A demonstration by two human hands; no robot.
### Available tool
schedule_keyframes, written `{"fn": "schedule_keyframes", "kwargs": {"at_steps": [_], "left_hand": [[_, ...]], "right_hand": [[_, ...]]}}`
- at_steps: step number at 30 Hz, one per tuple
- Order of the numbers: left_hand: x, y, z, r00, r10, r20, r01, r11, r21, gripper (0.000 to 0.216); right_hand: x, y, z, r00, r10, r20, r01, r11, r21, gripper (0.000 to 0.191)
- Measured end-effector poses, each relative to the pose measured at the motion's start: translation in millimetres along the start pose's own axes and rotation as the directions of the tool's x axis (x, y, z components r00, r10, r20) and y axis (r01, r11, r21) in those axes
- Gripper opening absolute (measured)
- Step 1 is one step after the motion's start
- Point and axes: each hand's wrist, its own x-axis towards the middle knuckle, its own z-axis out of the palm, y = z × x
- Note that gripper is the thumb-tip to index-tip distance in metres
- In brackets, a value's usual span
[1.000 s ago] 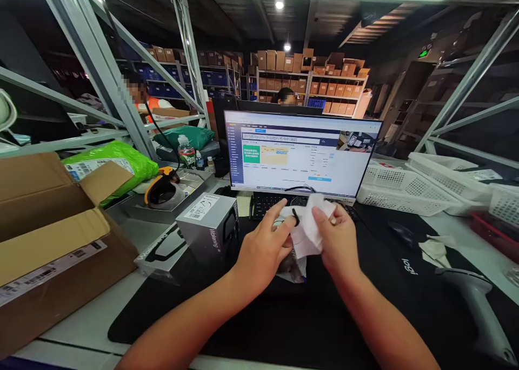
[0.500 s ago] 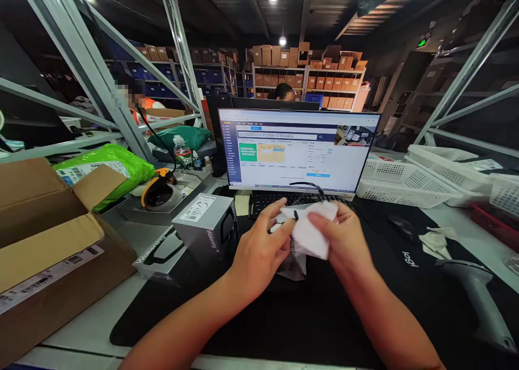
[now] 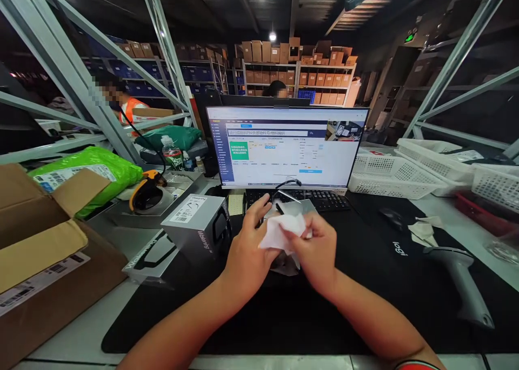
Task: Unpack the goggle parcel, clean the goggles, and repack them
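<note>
Both hands meet over the mat in front of the monitor, at a thin white cloth point(image 3: 279, 230). My right hand point(image 3: 318, 248) is closed, pinching the cloth between thumb and fingers. My left hand point(image 3: 248, 248) curls around the cloth's left side, its index finger raised. A thin black curved piece point(image 3: 288, 183) sticks up behind the hands, in front of the screen; what it joins is hidden by cloth and fingers. Under the hands a crumpled clear plastic bag point(image 3: 286, 264) partly shows. Left of them stand a grey printed box point(image 3: 194, 224) and a second grey box point(image 3: 148, 259) lying lower.
A monitor point(image 3: 284, 159) and keyboard point(image 3: 328, 201) stand behind. An open cardboard carton point(image 3: 44, 283) is at left, a green parcel point(image 3: 97, 173) behind it. On the right are white baskets point(image 3: 393, 178), a mouse point(image 3: 391, 219), a crumpled cloth point(image 3: 424, 233) and a scanner point(image 3: 462, 283).
My right hand has come closer to my left, bunching the white cloth lower between them. The view has shifted slightly right. Two people remain in the background.
</note>
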Motion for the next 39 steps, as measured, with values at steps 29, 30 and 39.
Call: {"fn": "schedule_keyframes", "kwargs": {"at_steps": [29, 30, 39], "left_hand": [[-0.7, -1.4, 2.0, 1.0, -0.003, -0.011, 0.002, 0.993, -0.117, 0.034], [-0.4, -2.8, 1.7, 1.0, 0.006, -0.003, -0.006, 0.993, -0.115, 0.034], [2.6, -20.9, 11.1, 0.946, 0.326, -0.002, -0.325, 0.944, -0.049, 0.038]], "right_hand": [[-12.5, -1.4, 5.5, 0.925, -0.37, 0.088, 0.38, 0.907, -0.182, 0.039], [-11.4, -1.7, 4.6, 0.922, -0.375, 0.097, 0.386, 0.907, -0.168, 0.04], [43.4, -21.5, -45.7, 0.86, 0.488, 0.146, -0.491, 0.714, 0.499, 0.05]]}}
